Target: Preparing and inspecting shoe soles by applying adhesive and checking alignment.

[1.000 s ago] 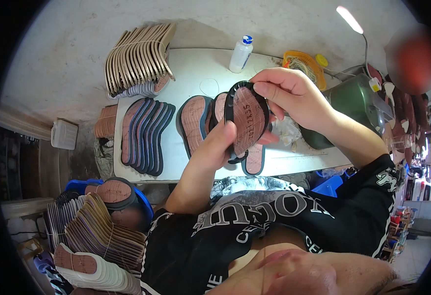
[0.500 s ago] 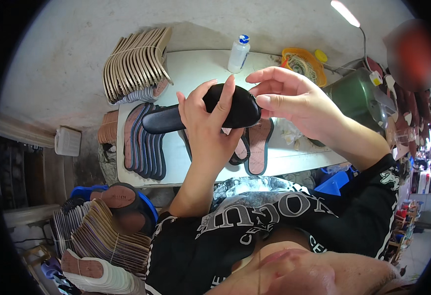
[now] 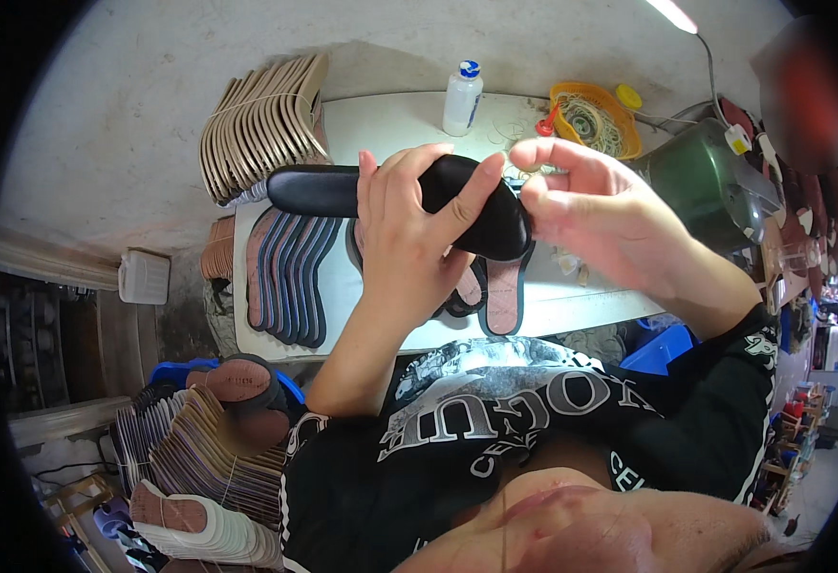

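Observation:
My left hand (image 3: 409, 215) is closed around the middle of a smooth black insole (image 3: 481, 215), fingers across its upper face and thumb lower down. Its narrow end points left above the table, and the wide end faces my right hand (image 3: 596, 205). There the thumb and fingers of my right hand are curled together close beside the insole's right edge. Whatever lies between those fingertips is too small or blurred to make out. Beneath my hands, brown insoles with dark edges (image 3: 503, 301) rest on the white table (image 3: 390, 119), partly hidden.
A row of overlapping insoles (image 3: 290, 277) lies at the table's left, behind it a tied beige stack (image 3: 261, 119). Farther back stand a white bottle with blue cap (image 3: 463, 100) and a yellow basket (image 3: 596, 119) of bands. A green machine (image 3: 691, 191) stands right; insole bundles (image 3: 214, 444) sit lower left.
The black insole has tilted, its narrow end rising and its wide end dropping slightly to the right. My right hand has shifted a little right and its fingers have curled in more.

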